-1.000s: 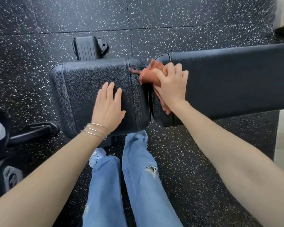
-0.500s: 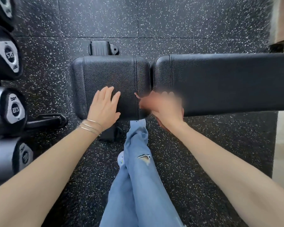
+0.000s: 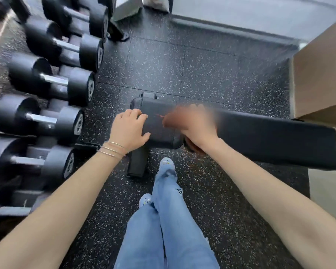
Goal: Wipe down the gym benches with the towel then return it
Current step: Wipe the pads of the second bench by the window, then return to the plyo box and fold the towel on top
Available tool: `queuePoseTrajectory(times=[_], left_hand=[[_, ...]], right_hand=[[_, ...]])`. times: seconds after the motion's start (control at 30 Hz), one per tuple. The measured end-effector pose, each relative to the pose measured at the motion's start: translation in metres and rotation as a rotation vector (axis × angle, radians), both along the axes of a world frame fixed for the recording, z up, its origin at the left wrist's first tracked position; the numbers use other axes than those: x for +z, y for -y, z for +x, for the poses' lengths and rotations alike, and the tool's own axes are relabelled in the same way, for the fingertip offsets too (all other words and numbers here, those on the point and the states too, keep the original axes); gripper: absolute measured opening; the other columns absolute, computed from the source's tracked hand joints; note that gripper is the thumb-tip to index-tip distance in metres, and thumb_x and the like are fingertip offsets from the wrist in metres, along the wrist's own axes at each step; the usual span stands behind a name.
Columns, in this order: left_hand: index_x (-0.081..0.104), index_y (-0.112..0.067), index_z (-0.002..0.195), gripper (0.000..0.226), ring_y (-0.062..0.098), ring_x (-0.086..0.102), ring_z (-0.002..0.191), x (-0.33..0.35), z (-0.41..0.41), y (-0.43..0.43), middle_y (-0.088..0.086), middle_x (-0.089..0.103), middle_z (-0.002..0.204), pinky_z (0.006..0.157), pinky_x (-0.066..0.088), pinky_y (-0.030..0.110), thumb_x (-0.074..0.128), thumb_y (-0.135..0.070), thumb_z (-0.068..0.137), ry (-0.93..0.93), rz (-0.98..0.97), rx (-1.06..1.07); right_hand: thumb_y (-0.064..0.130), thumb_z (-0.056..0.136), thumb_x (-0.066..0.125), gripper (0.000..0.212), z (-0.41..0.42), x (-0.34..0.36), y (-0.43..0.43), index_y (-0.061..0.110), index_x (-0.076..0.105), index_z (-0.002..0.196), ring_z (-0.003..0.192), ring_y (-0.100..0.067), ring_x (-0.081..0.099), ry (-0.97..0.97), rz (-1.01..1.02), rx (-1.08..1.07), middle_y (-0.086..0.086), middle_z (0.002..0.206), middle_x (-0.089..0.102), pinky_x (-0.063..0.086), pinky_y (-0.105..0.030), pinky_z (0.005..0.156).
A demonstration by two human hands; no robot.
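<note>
Since a moment ago my view has risen and the towel [image 3: 172, 118], a rust-brown blur, has swept onto the seat pad [image 3: 156, 131], bunched under my right hand [image 3: 194, 125]; how tightly it clasps I cannot tell. My left hand [image 3: 129, 130] lies spread, bracing the grained black padding. Wiping looks mid-way, I judge; the long backrest [image 3: 270, 140] and returning remain, rubber-headed dumbbells [image 3: 47, 82] alongside

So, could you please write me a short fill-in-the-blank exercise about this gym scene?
1. The left hand rests on the short ____ pad of the bench.
2. The right hand holds a reddish-brown ____ at the gap between the pads.
3. Bracelets circle the ____ wrist.
4. Dumbbells sit on the person's ____ side.

Missing words: black; towel; left; left
</note>
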State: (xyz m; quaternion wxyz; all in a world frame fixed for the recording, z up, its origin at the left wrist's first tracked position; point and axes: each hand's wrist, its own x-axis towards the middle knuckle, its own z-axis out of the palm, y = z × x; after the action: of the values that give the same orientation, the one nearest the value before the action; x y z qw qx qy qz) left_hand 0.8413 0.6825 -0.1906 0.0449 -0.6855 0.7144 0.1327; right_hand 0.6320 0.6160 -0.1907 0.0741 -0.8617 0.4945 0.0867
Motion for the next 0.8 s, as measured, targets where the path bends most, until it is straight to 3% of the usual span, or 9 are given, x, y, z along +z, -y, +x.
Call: queuePoseTrajectory(times=[0.23, 0.4, 0.57, 0.8], left_hand=[[0.064, -0.015, 0.115, 0.052, 0.032, 0.056, 0.108, 0.108, 0.032, -0.034, 0.01, 0.063, 0.114, 0.09, 0.042, 0.041, 0.062, -0.046, 0.074, 0.086, -0.166, 0.154], [0.058, -0.019, 0.122, 0.056, 0.029, 0.053, 0.112, 0.164, 0.049, -0.05, 0.008, 0.059, 0.119, 0.096, 0.035, 0.04, 0.053, -0.052, 0.078, 0.142, -0.191, 0.319], [0.057, -0.02, 0.124, 0.054, 0.029, 0.052, 0.113, 0.19, 0.052, -0.075, 0.008, 0.058, 0.121, 0.098, 0.034, 0.04, 0.056, -0.052, 0.08, 0.206, -0.204, 0.501], [0.059, -0.022, 0.118, 0.048, 0.026, 0.053, 0.112, 0.208, 0.037, -0.149, 0.004, 0.06, 0.116, 0.096, 0.035, 0.038, 0.053, -0.053, 0.081, 0.245, -0.174, 0.849]], right_hand=[[0.044, 0.079, 0.068, 0.045, 0.04, 0.111, 0.0, 0.022, 0.057, 0.117, 0.111, -0.032, 0.045, 0.048, -0.152, 0.177, -0.012, 0.117, 0.052, 0.038, -0.045, 0.083], [0.049, 0.08, 0.066, 0.044, 0.074, 0.164, 0.011, 0.019, 0.06, 0.112, 0.109, -0.033, 0.048, 0.122, -0.191, 0.361, -0.014, 0.112, 0.055, 0.039, -0.046, 0.08], [0.052, 0.083, 0.059, 0.052, 0.105, 0.198, 0.023, 0.023, 0.052, 0.125, 0.113, -0.032, 0.042, 0.123, -0.175, 0.571, -0.012, 0.118, 0.05, 0.038, -0.045, 0.084], [0.056, 0.082, 0.06, 0.053, 0.162, 0.221, -0.004, 0.03, 0.05, 0.127, 0.113, -0.029, 0.044, 0.132, -0.149, 0.919, -0.006, 0.116, 0.051, 0.04, -0.044, 0.087]])
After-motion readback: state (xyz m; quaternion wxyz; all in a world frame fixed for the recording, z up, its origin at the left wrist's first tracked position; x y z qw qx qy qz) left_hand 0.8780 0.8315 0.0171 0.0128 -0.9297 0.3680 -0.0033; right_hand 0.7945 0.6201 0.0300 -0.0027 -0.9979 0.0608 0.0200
